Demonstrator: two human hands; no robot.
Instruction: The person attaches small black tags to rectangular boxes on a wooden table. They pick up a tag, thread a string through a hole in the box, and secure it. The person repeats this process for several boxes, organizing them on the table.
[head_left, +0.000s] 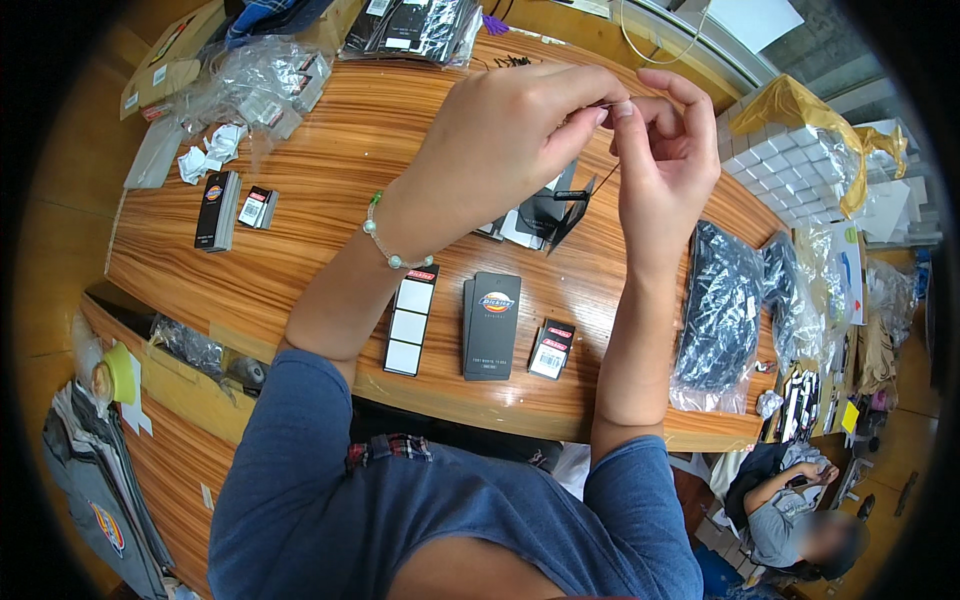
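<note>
My left hand [530,130], with a beaded bracelet at the wrist, and my right hand [665,150] meet above the table's far middle, fingertips pinched together on a thin black hang-tag string [607,178]. From the string a dark hang tag [570,222] dangles edge-on. Below my hands lies a pile of black and white tags [522,228], partly hidden by my left arm. Nearer to me are a strip of white labels [408,328], a stack of black hang tags [492,335] and a small stack of barcode tags [552,350].
Further left stand more black tags [214,212] and small tags [258,207]. Clear plastic bags [262,90] and packed tags [412,28] lie farther back. On the right are a bagged dark bundle [718,310] and white boxes [775,160]. Another person [790,520] sits lower right.
</note>
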